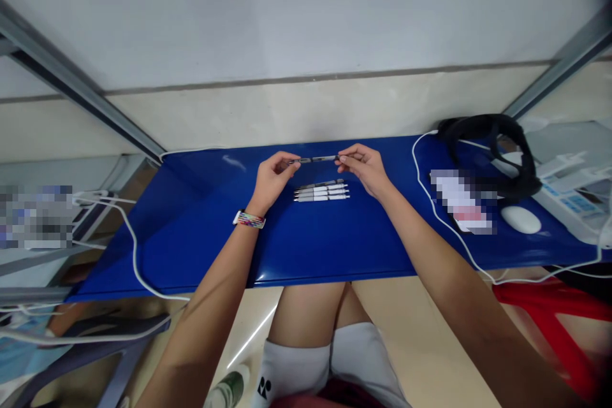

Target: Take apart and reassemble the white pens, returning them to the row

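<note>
A slim pen (pixel 319 159) is held level above the blue table (pixel 205 217), stretched between both hands. My left hand (pixel 276 176) pinches its left end with thumb and fingers. At the right end, the fingertips of my right hand (pixel 362 167) are closed on it. Just below, several pens (pixel 322 192) lie side by side on the table, roughly parallel to the held one. They look white and grey with dark parts.
To the right are a black headband-like object (pixel 526 156), a blurred-out flat item (pixel 461 201), and a white mouse-like object (pixel 521 220). White cables (pixel 423 185) run along the table's right side and hang at its left. A pale wall stands behind.
</note>
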The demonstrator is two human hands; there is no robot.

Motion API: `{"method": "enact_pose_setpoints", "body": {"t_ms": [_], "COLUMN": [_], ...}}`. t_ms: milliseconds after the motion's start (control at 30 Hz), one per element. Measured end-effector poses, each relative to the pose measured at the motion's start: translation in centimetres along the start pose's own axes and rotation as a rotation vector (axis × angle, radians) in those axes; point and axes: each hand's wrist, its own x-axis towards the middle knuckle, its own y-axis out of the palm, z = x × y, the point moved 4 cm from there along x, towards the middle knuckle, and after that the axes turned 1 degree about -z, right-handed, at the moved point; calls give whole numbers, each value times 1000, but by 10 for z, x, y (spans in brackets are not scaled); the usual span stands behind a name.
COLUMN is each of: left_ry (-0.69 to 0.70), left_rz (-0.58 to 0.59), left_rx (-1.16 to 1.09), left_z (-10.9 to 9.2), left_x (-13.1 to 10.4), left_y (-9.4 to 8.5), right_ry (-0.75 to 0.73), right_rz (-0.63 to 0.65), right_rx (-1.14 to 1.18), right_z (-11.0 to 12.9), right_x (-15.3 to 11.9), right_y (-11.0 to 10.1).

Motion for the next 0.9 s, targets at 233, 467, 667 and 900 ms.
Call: {"method": "enact_pose_setpoints", "body": {"t_ms": [233, 467, 667, 900], "left_ry": [-31, -85, -70, -76], "left_rz": [-51, -126, -135, -168], "left_rx": [92, -57, -111, -153], "left_z": [8, 9, 12, 17], "left_x": [2, 4, 4, 6], "left_y": [-5, -9, -11, -12], "right_ry": [-3, 11, 5, -10], "right_rz": [5, -38, -120, -180], "right_rx": [-1, 75, 95, 90], "right_z": [1, 1, -2, -3], "right_x": [-1, 1, 4, 7], "right_y": [0, -6, -15, -21]}}
